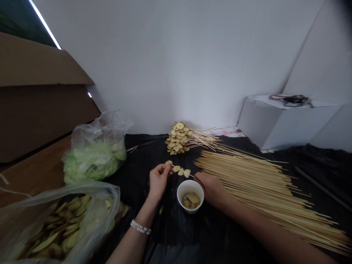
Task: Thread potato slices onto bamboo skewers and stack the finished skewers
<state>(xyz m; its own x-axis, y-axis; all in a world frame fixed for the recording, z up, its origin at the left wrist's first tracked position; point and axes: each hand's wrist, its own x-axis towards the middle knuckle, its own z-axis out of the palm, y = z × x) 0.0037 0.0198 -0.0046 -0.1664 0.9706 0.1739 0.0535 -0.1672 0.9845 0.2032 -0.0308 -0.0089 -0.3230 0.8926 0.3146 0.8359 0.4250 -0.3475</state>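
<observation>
Several pale potato slices (180,171) are threaded along a thin wooden skewer (191,176). My left hand (158,180) pinches the slice at the skewer's left end between thumb and fingers. Closed around the bare right part of the stick is my right hand (211,186). Just below the skewer stands a white cup (179,196) with more slices (191,200) inside. Beyond my hands lies a pile of finished-looking potato skewers (178,137), their sticks pointing right.
Loose bare skewers (255,183) spread over the black plastic sheet (165,234) at right. An open bag of slices (68,220) lies front left, behind it a bag of cut greens (95,157). A cardboard box (41,113) and a white box (275,121) flank the wall.
</observation>
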